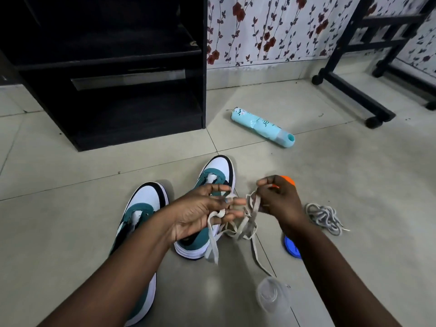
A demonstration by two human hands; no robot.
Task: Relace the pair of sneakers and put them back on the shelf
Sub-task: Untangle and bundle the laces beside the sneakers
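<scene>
Two white, teal and black sneakers stand unlaced on the tiled floor: the left sneaker (144,204) partly under my left forearm, the right sneaker (215,172) behind my hands. A tangled beige lace (238,226) hangs between both hands above the right sneaker. My left hand (200,213) holds one part of it in its fingers, and my right hand (278,199) pinches another part. A second lace (324,218), grey and bunched, lies on the floor right of my right hand. The black shelf unit (111,67) stands at the back left.
A light-blue spray can (262,127) lies on the floor near the floral wall. A clear plastic cup (273,296) lies by my right forearm, a blue lid (291,246) beside it, an orange object (289,180) behind my right hand. A black wheeled frame (354,90) stands at the right.
</scene>
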